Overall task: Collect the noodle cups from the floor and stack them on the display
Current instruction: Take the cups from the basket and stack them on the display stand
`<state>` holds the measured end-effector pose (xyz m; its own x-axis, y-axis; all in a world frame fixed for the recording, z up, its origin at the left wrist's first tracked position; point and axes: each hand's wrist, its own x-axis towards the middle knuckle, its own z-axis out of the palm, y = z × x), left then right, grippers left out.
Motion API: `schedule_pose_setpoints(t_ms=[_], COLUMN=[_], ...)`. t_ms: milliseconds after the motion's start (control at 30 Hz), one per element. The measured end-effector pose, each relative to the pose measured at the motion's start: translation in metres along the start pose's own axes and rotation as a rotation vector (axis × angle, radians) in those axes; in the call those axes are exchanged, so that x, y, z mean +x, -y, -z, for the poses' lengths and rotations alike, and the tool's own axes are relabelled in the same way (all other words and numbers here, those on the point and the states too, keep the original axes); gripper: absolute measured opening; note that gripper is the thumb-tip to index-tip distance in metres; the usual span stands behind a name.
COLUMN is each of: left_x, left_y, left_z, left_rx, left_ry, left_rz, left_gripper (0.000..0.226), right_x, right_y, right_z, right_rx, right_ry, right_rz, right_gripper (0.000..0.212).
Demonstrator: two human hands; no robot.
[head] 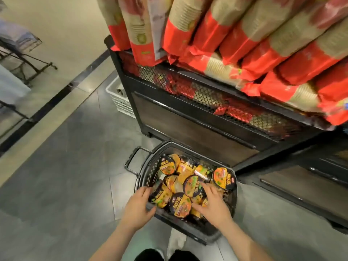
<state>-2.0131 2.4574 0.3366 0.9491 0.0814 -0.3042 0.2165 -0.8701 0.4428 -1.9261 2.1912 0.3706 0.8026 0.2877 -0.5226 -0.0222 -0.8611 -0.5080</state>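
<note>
A black mesh basket [212, 236] stands on the floor, full of several yellow-and-black noodle cups lying at all angles. My left hand [137, 206] reaches in at the basket's left rim, with fingers and thumb curled round a tilted noodle cup [162, 194]. My right hand [213, 203] lies on the pile with its fingers spread; the index finger touches a cup with its lid up [192, 185]. Another lidded cup [179, 205] sits between the two hands. The black display [197, 129] rises just behind the basket.
Red-and-beige sleeves of paper cups [263, 44] are piled on the display's top and hang over its mesh front. A white plastic crate [117, 97] sits at the display's left corner. Grey tiled floor [66, 166] spreads to the left, with black metal racks [24, 59] far left.
</note>
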Motion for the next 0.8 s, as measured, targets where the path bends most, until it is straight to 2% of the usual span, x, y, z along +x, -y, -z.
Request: schedule_pose_setpoints(t_ms=[133,267,433,533,633,800], left_x=[0.036,0.07,0.108,0.123,0.139,0.15], left_y=[0.015,0.046,0.077,0.084,0.092,0.093], left_z=[-0.057,-0.128,-0.2,-0.208,-0.204,-0.183], left_rx=[-0.01,0.003,0.026,0.034,0.065,0.018], left_ry=[0.095,0.12,0.135,0.175,0.249,0.297], left_rz=[0.068,-0.01,0.021,0.102,0.15,0.169], left_gripper=[0.075,0.086,0.08,0.093,0.11,0.105], right_x=[0.054,0.109,0.165,0.177,0.182,0.175], right_y=[-0.016,-0.042,-0.071,-0.079,-0.086,-0.082], right_z=[-0.028,-0.067,-0.125,-0.148,-0.165,-0.151], right_rx=[-0.042,-0.073,-0.114,-0.157,-0.094,-0.007], right_ry=[0.031,0.046,0.051,-0.053,-0.133,-0.117], right_rz=[-0.022,-0.083,-0.178,-0.188,-0.194,-0.156], right_gripper=[0.087,0.091,0.111,0.12,0.125,0.12])
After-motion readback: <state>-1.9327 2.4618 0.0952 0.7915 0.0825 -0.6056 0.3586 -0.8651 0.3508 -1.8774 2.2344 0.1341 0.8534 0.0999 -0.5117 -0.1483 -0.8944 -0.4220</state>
